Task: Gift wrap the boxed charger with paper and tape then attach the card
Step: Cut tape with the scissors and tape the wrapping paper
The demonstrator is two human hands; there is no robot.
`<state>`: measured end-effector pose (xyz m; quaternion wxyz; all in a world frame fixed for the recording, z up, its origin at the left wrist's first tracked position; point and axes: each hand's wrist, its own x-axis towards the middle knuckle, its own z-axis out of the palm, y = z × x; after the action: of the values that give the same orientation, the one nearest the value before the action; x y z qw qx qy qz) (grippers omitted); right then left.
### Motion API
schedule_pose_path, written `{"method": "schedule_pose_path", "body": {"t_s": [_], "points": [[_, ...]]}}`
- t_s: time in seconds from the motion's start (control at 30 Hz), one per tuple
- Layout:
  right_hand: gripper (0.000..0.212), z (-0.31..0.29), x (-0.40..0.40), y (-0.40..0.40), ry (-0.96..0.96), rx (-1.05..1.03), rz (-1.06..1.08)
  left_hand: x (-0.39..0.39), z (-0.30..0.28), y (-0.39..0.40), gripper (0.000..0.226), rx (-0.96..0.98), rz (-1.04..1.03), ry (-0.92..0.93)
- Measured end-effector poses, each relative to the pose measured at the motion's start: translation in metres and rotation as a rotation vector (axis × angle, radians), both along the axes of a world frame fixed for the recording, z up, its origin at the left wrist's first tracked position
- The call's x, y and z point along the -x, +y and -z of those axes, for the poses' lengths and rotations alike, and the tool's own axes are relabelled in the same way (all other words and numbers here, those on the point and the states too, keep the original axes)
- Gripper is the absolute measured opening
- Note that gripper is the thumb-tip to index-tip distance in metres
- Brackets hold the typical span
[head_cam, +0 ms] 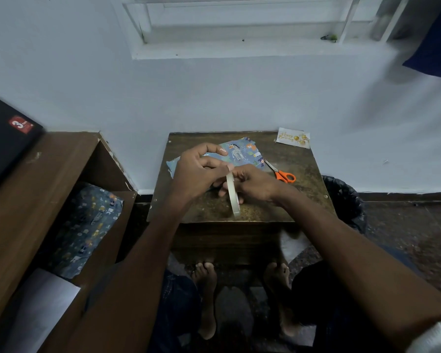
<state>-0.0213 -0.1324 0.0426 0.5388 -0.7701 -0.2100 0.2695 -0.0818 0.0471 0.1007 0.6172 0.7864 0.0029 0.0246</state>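
Observation:
A package wrapped in blue animal-print paper (242, 152) lies on the small brown table (298, 189), partly hidden behind my hands. Above it my right hand (255, 183) grips a roll of clear tape (232, 194), held on edge. My left hand (197, 169) pinches the tape's free end at the top of the roll with thumb and fingers. A white "Happy Birthday" card (292, 137) lies at the table's far right corner.
Orange-handled scissors (281, 173) lie right of the package. A wooden shelf unit (61, 189) at the left holds a roll of dark printed paper (87, 228) and white sheets (43, 307). A black-lined bin (346, 200) stands right of the table. My bare feet show below.

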Motion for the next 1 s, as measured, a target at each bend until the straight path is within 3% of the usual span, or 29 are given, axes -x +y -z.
{"method": "schedule_pose_path", "body": {"t_s": [0.23, 0.4, 0.63, 0.87, 1.0], "points": [[0.022, 0.001, 0.0, -0.001, -0.011, 0.062, 0.001, 0.0, 0.001, 0.0, 0.024, -0.099, 0.011, -0.014], [0.026, 0.002, 0.0, -0.002, 0.004, 0.09, -0.015, -0.003, 0.007, -0.003, 0.004, -0.121, -0.039, -0.043], [0.026, 0.002, 0.0, -0.003, 0.07, 0.117, -0.05, -0.008, 0.018, -0.006, 0.01, -0.249, -0.151, -0.129], [0.026, 0.0, 0.002, -0.003, 0.175, 0.045, -0.01, -0.003, 0.008, -0.015, 0.012, -0.176, -0.265, -0.181], [0.026, 0.0, 0.003, -0.004, 0.192, 0.035, -0.022, -0.002, 0.004, -0.014, 0.009, -0.149, -0.178, -0.161]]}}
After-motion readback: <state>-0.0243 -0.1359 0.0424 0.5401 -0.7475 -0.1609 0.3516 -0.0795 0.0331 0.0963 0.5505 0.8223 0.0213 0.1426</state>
